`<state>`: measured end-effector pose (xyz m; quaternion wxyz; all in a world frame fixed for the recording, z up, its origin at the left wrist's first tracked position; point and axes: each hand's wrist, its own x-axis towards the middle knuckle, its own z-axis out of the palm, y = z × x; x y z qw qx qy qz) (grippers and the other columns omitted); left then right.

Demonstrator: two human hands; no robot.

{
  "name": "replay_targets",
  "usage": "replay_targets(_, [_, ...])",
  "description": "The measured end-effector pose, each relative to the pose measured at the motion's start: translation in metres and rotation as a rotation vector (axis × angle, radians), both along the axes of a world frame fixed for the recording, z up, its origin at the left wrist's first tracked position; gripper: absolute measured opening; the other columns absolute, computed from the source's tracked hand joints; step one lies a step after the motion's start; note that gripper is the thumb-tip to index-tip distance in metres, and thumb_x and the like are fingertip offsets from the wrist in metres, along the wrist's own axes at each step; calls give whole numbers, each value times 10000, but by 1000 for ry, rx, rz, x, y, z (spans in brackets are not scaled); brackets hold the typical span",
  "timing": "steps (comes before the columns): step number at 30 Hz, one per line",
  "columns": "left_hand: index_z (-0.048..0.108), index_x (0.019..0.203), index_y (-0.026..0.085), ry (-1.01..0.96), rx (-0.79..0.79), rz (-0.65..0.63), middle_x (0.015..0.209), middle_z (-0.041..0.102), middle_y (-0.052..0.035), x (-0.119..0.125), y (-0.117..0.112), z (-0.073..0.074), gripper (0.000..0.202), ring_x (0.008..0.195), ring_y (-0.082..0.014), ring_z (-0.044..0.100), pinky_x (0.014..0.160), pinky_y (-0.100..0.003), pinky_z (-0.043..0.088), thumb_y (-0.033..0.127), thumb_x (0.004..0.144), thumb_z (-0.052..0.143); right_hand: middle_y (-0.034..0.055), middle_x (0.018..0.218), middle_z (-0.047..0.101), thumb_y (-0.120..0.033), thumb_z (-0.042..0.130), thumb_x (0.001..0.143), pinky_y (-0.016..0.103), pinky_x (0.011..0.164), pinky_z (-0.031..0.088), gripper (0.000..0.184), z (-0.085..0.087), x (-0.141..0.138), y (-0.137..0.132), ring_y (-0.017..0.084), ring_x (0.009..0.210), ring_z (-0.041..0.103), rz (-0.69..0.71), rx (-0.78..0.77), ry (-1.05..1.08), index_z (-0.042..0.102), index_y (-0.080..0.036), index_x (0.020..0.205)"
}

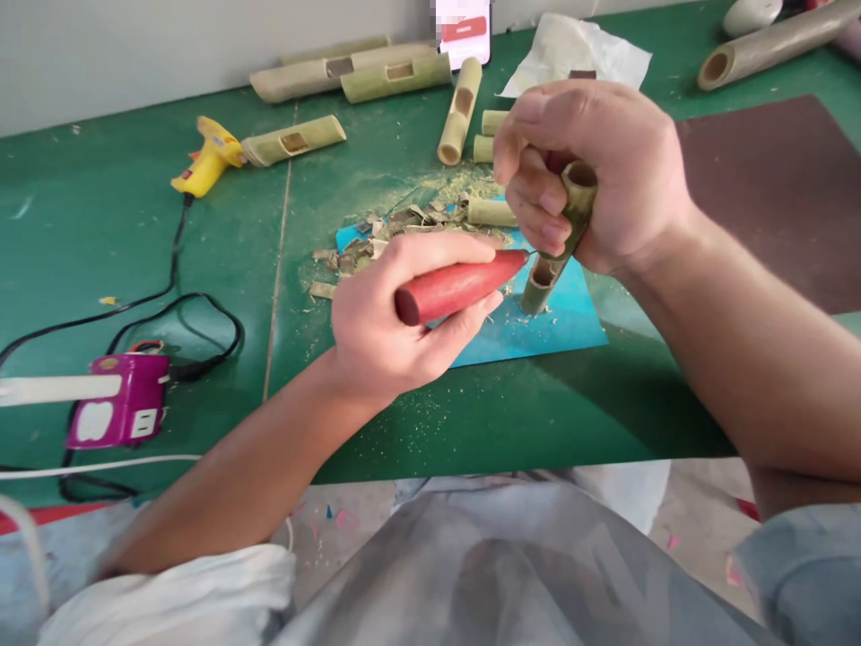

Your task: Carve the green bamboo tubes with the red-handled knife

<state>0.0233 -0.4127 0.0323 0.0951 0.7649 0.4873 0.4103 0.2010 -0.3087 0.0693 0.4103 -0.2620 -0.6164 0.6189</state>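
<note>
My left hand [373, 318] is closed around the red wooden handle [464, 283] of a thin-tipped carving tool. Its dark metal tip reaches a short bamboo tube [577, 215], close to the upper end of a cut opening in the tube's side. Wrapped over that tube's upper part, my right hand [625, 170] keeps it tilted, its lower end on or just above a blue sheet [565, 323]. The fingers hide part of the tube. Bamboo shavings [404, 224] are heaped beyond my left hand, beside another short bamboo piece [491, 212].
Several notched bamboo tubes [396, 78] lie along the back of the green table [377, 440]. A yellow glue gun [210, 157] with a black cord is at left, above a purple power adapter [121, 399]. A phone [464, 36], white paper [585, 49] and brown mat [773, 179] are behind.
</note>
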Motion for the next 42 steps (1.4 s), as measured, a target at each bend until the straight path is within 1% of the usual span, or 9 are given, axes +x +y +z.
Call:
replay_targets(4, [587,1177,273,-5,-34,53,1206,727,-45,1,0,5,266,1154,-249,706,974,-438,619,432,964,610,-36,442,351,-384,576,803,324,355,197,273,0,-4,-2,106,335,294,-38,-8,-10,605,-232,578])
replay_targets(8, [627,1120,249,-35,2,60,1153,743,-33,3,3,8,256,1099,-253,713,958,-441,617,441,951,637,-33,452,359,-385,589,796,337,360,208,250,0,-3,-2,114,340,306,-27,-2,-13,624,-247,590])
replay_targets(14, [635,1112,253,-51,-34,86,1144,745,-36,2,5,10,281,1097,-271,705,964,-473,613,473,938,648,-18,494,383,-447,638,810,330,404,240,279,-1,0,-2,130,391,337,-44,-13,-49,624,-265,599])
replay_targets(19, [616,1125,235,-30,2,93,1144,731,-37,2,7,5,291,1090,-238,694,949,-417,606,472,956,628,-7,491,367,-431,645,797,335,415,264,261,-1,-3,-3,147,422,305,-106,-25,-32,608,-277,590])
replay_targets(22, [597,1148,240,-6,7,92,1140,719,-40,3,8,2,288,1067,-228,699,926,-414,610,467,971,600,-13,497,356,-454,648,797,334,410,271,255,-1,-3,-4,150,421,293,-131,-31,-58,607,-293,603])
replay_targets(29, [585,1162,242,43,11,100,1145,700,-57,5,8,1,282,1113,-247,680,954,-449,592,449,970,590,-31,489,359,-413,644,818,331,417,273,243,-1,-2,-4,126,390,303,-90,-23,-18,608,-271,624])
replay_targets(35, [608,1108,232,-1,-61,69,1100,708,-52,7,10,6,253,1033,-231,684,930,-435,596,423,944,632,-35,464,378,-380,650,817,336,418,257,243,1,-5,-8,119,379,301,-63,-5,7,590,-256,617])
replay_targets(39, [598,1127,223,-32,-87,61,1094,700,-68,6,14,0,295,1018,-244,690,894,-443,600,445,936,634,-33,462,382,-390,649,817,330,428,258,265,3,-7,-11,124,378,330,-75,-5,-20,589,-254,598])
replay_targets(42, [591,1149,234,-56,-66,42,1105,690,-70,4,15,-6,297,1050,-254,687,916,-453,587,435,935,635,-43,460,385,-380,637,830,321,428,258,253,2,-8,-11,114,367,332,-71,-17,-5,604,-245,619])
